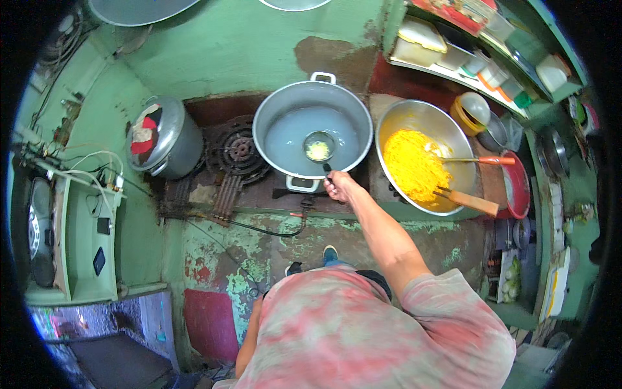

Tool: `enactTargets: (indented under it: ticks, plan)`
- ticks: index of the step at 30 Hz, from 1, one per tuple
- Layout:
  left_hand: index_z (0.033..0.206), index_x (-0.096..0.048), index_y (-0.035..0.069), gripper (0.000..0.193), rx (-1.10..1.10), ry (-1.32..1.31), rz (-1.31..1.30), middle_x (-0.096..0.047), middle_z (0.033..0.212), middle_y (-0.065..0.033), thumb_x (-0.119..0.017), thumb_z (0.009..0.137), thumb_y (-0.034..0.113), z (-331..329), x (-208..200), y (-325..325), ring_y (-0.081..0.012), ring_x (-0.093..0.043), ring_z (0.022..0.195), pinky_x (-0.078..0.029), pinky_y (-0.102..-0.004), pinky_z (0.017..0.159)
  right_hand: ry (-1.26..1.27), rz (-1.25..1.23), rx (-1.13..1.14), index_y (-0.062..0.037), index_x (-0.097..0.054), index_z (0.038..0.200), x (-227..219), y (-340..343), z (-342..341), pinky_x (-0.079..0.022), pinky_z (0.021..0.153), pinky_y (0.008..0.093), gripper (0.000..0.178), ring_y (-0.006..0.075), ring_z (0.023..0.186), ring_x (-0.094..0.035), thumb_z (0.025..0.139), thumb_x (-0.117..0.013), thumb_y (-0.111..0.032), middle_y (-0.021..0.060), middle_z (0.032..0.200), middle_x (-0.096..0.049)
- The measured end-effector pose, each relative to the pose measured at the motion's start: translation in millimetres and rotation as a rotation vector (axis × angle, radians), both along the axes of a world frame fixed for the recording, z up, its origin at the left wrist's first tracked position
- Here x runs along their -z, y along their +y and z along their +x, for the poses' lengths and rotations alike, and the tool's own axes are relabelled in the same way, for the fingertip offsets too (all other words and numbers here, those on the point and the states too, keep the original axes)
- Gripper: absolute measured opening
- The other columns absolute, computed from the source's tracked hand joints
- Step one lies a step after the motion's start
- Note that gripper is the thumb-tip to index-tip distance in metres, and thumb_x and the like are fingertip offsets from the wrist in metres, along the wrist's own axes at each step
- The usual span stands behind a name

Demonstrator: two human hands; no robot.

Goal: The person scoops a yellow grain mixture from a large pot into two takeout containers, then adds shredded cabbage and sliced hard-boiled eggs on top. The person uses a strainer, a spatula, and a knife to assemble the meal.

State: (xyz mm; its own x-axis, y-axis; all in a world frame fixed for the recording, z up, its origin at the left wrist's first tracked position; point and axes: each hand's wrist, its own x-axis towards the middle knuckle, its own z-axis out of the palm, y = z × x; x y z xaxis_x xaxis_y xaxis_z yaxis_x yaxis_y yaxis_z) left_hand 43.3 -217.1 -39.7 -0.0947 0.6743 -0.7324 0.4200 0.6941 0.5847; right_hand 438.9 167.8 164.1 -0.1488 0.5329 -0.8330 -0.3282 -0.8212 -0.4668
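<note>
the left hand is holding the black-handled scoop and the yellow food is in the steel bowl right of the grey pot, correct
Wrong hand: in the head view, the right hand holds the black-handled scoop. The yellow food is indeed in the steel bowl right of the grey pot.

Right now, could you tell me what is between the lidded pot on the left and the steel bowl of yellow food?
In the head view, from left to right: a dark burner, then the large open grey pot.
</note>
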Motion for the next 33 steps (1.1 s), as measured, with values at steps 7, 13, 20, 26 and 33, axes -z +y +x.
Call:
enactTargets:
  ticks: [7, 13, 20, 26, 33]
  plan:
    - [0.119, -0.067, 0.008, 0.039, 0.012, -0.004, -0.055, -0.068, 0.116, -0.0172, -0.054, 0.092, 0.033, 1, 4, 14, -0.0259, -0.064, 0.105, -0.048, -0.036, 0.093, 0.046, -0.002, 0.044, -0.0101, -0.044, 0.089, 6, 1, -1, -0.027, 0.037, 0.0252, 0.008, 0.0088, 0.044, -0.038, 0.093, -0.039, -0.016, 0.0006, 0.062, -0.048]
    - [0.119, -0.066, 0.008, 0.04, 0.0, -0.022, -0.081, -0.068, 0.117, -0.0174, -0.053, 0.092, 0.034, 5, 2, 21, -0.0263, -0.064, 0.105, -0.048, -0.0364, 0.093, 0.003, 0.007, 0.029, -0.0117, -0.045, 0.079, 2, 0, -2, -0.027, 0.039, 0.0237, 0.024, 0.006, 0.044, -0.036, 0.099, -0.038, -0.024, -0.0029, 0.06, -0.047]
    - [0.12, -0.066, 0.008, 0.041, 0.009, -0.021, -0.098, -0.067, 0.117, -0.0177, -0.052, 0.093, 0.036, 5, 2, 23, -0.0268, -0.064, 0.106, -0.047, -0.0368, 0.093, 0.031, 0.029, -0.001, -0.0106, -0.044, 0.084, 2, -1, 0, -0.027, 0.037, 0.0237, 0.017, 0.0072, 0.044, -0.037, 0.096, -0.038, -0.021, -0.0011, 0.062, -0.048]
    - [0.121, -0.065, 0.009, 0.042, 0.021, -0.018, -0.109, -0.067, 0.118, -0.0179, -0.051, 0.093, 0.037, 4, 3, 21, -0.0272, -0.064, 0.106, -0.047, -0.0371, 0.093, -0.011, 0.011, 0.035, -0.0114, -0.045, 0.077, -2, -1, -4, -0.027, 0.038, 0.0238, 0.027, 0.0062, 0.043, -0.038, 0.099, -0.039, -0.024, -0.0029, 0.059, -0.048]
    - [0.122, -0.065, 0.009, 0.044, -0.003, -0.019, -0.108, -0.067, 0.118, -0.0182, -0.05, 0.093, 0.039, 2, 3, 16, -0.0277, -0.063, 0.107, -0.047, -0.0375, 0.094, 0.006, 0.03, -0.015, -0.0112, -0.046, 0.077, -4, -2, -2, -0.027, 0.039, 0.0234, 0.027, 0.0063, 0.044, -0.036, 0.099, -0.037, -0.023, -0.0029, 0.06, -0.047]
